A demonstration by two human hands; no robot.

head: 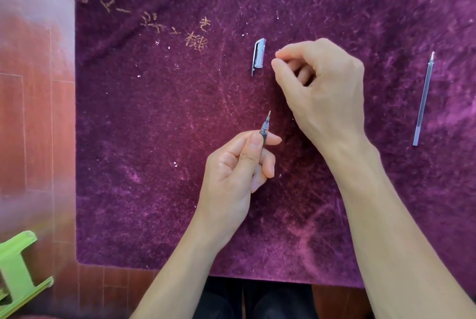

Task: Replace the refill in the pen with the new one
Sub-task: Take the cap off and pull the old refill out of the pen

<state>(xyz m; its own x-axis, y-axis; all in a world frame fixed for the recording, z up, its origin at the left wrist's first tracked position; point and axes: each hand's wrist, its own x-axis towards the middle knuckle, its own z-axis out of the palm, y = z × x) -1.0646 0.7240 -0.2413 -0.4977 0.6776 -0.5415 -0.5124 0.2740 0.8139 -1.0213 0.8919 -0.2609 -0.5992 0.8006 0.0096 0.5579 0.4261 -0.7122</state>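
Observation:
My left hand (239, 164) grips a pen (265, 126) at its grey front section. The metal tip points up and away from me, and the rest of the barrel is hidden in my fist. The clear pen cap (258, 56) with its clip lies on the purple cloth (154, 125), above the pen tip. My right hand (322, 87) hovers just right of the cap, fingers curled, thumb and forefinger pinched together with nothing visible between them. A long clear refill (423, 99) lies by itself on the cloth at the far right, tip pointing up.
The purple cloth bears gold embroidered characters (195, 40) at its upper left and small white specks. Red-brown wooden floor (33, 112) runs along the left side. A green plastic stool (18, 267) sits at the lower left. My dark-clothed knees show below the cloth's near edge.

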